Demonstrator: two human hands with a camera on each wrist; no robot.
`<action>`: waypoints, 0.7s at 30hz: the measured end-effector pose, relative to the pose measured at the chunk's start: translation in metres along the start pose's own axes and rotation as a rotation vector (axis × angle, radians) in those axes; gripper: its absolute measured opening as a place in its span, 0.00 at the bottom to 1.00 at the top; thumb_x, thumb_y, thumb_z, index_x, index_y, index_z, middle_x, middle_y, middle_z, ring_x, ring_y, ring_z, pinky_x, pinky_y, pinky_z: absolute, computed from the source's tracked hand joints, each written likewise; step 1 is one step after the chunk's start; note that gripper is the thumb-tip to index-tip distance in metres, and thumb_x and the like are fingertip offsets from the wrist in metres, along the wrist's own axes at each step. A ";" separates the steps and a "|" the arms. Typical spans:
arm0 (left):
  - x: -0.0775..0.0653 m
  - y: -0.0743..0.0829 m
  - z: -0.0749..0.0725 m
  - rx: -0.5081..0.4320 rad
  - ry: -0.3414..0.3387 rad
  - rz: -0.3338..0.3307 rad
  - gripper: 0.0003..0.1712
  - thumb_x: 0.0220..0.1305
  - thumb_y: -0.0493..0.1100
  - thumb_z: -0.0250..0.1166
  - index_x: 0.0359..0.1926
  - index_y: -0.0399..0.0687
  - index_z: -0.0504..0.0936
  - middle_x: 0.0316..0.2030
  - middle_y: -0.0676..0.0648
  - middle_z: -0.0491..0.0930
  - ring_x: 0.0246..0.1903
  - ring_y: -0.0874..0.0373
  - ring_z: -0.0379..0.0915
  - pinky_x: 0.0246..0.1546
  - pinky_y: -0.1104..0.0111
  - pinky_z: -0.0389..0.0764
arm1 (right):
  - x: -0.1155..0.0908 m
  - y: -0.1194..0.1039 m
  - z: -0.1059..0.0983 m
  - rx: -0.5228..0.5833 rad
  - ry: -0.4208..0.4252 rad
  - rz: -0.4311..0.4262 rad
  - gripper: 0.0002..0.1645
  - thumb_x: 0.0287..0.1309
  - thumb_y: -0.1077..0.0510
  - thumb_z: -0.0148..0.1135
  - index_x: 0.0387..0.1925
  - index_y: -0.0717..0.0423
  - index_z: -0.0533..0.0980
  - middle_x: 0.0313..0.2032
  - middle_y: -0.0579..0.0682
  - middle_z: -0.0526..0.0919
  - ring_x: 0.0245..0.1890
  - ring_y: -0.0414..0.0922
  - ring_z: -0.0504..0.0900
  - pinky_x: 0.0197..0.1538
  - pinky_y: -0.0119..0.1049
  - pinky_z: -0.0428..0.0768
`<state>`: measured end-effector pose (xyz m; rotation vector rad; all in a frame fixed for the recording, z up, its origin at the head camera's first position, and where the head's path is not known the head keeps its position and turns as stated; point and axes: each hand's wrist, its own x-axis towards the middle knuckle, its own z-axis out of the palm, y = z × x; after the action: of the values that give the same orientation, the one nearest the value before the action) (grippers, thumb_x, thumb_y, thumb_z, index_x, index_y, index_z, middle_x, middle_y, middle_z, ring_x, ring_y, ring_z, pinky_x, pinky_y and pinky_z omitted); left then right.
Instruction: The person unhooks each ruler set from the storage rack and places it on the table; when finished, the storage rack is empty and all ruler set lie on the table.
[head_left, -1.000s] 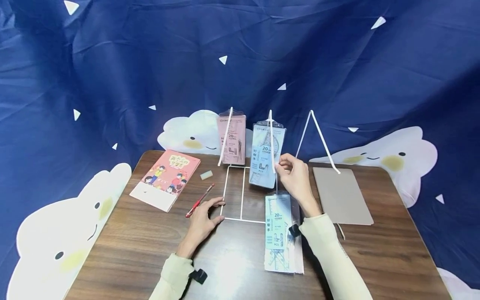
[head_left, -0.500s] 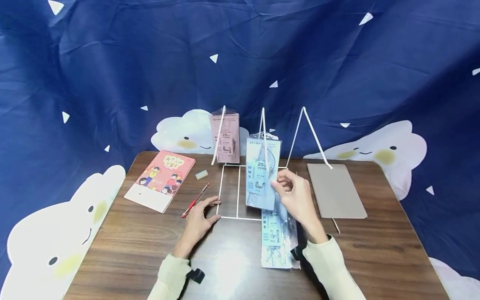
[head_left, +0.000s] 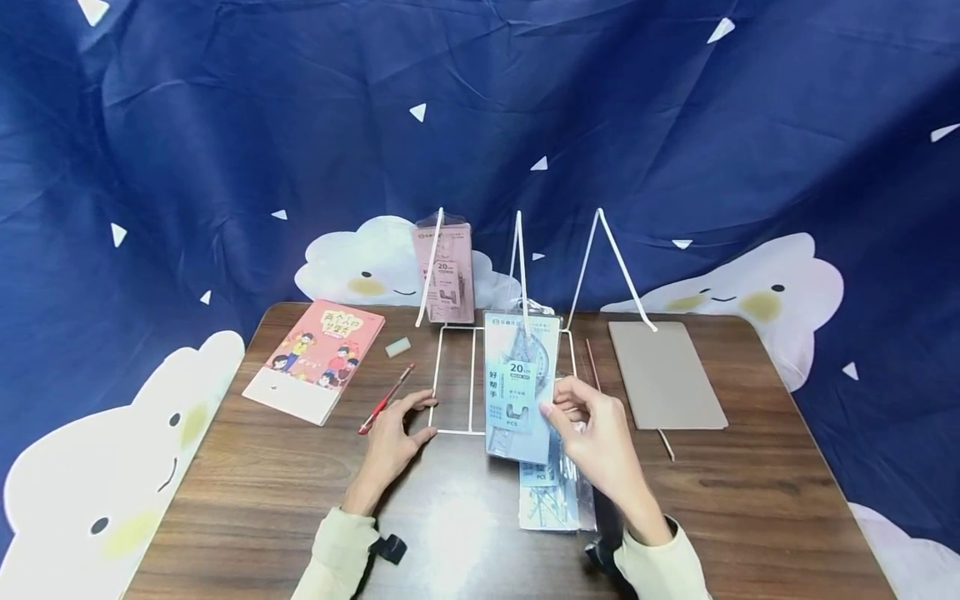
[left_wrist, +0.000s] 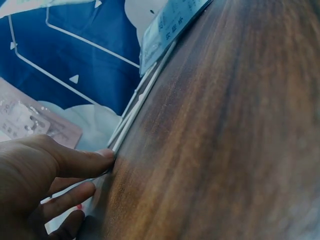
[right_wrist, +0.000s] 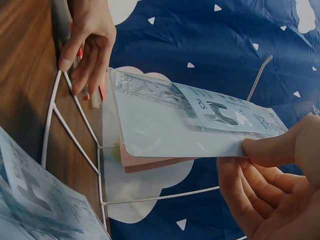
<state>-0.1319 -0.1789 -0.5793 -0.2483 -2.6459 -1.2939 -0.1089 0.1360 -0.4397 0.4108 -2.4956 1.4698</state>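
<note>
In the head view, my right hand pinches the right edge of a pale blue packaged ruler set between thumb and fingers. The pack stands tilted over a white wire display rack, its hang tab close to the middle prong's front end. Under it, another blue ruler set lies on the table, partly hidden. My left hand holds the rack's front left corner, thumb at the front wire in the left wrist view. A pink ruler set hangs on the left prong; the right prong carries nothing.
A pink book, an eraser and a red pen lie left of the rack. To the right are a thin red stick-like item and a grey notebook with a ribbon. A blue curtain hangs behind the table.
My right hand has drawn the blue ruler set forward and down along the middle prong, toward me. The left hand has stayed at the rack's corner. The head view has shifted slightly.
</note>
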 end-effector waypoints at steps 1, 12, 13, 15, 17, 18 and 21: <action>0.000 0.000 0.000 0.002 -0.001 0.000 0.36 0.51 0.34 0.82 0.63 0.50 0.84 0.49 0.54 0.89 0.54 0.53 0.82 0.56 0.53 0.78 | -0.003 -0.001 0.000 -0.003 0.000 -0.004 0.09 0.59 0.69 0.73 0.36 0.53 0.83 0.31 0.42 0.87 0.30 0.39 0.85 0.36 0.28 0.84; 0.000 0.001 0.000 0.005 -0.002 0.022 0.36 0.51 0.34 0.82 0.63 0.49 0.84 0.49 0.54 0.89 0.54 0.52 0.82 0.55 0.53 0.78 | -0.029 -0.013 -0.008 -0.002 -0.003 0.005 0.11 0.60 0.69 0.73 0.36 0.51 0.82 0.31 0.40 0.87 0.32 0.37 0.85 0.39 0.31 0.86; 0.000 0.001 0.000 0.009 -0.001 0.026 0.36 0.51 0.35 0.82 0.63 0.49 0.84 0.49 0.54 0.89 0.54 0.52 0.83 0.55 0.53 0.78 | -0.031 -0.014 -0.009 0.001 -0.003 0.005 0.10 0.60 0.69 0.73 0.36 0.51 0.82 0.31 0.40 0.87 0.32 0.37 0.86 0.39 0.31 0.86; -0.001 0.000 -0.001 0.014 0.001 0.029 0.36 0.51 0.35 0.82 0.63 0.49 0.84 0.49 0.54 0.89 0.54 0.52 0.83 0.55 0.53 0.78 | -0.034 -0.016 -0.010 0.006 -0.003 0.004 0.11 0.59 0.69 0.73 0.36 0.51 0.82 0.31 0.40 0.87 0.32 0.37 0.86 0.38 0.31 0.86; -0.001 0.000 -0.001 0.018 0.002 0.030 0.36 0.51 0.35 0.82 0.63 0.50 0.84 0.49 0.53 0.90 0.54 0.51 0.83 0.55 0.53 0.78 | -0.037 -0.019 -0.012 0.010 0.000 -0.003 0.11 0.59 0.69 0.73 0.36 0.51 0.82 0.31 0.40 0.87 0.32 0.37 0.86 0.38 0.30 0.86; -0.001 0.000 -0.001 0.022 0.005 0.034 0.36 0.51 0.35 0.82 0.63 0.49 0.84 0.49 0.53 0.90 0.54 0.51 0.83 0.54 0.53 0.79 | -0.038 -0.020 -0.013 0.012 0.003 -0.007 0.11 0.60 0.68 0.73 0.36 0.50 0.82 0.31 0.39 0.87 0.32 0.37 0.85 0.37 0.30 0.86; -0.002 -0.001 0.000 0.021 0.010 0.041 0.36 0.50 0.35 0.82 0.63 0.49 0.84 0.49 0.53 0.90 0.53 0.50 0.83 0.54 0.52 0.79 | -0.042 -0.023 -0.014 0.006 0.007 -0.025 0.11 0.60 0.68 0.73 0.36 0.49 0.82 0.30 0.38 0.86 0.31 0.37 0.85 0.38 0.28 0.85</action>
<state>-0.1304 -0.1798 -0.5803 -0.2903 -2.6305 -1.2505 -0.0614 0.1435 -0.4275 0.4356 -2.4718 1.4675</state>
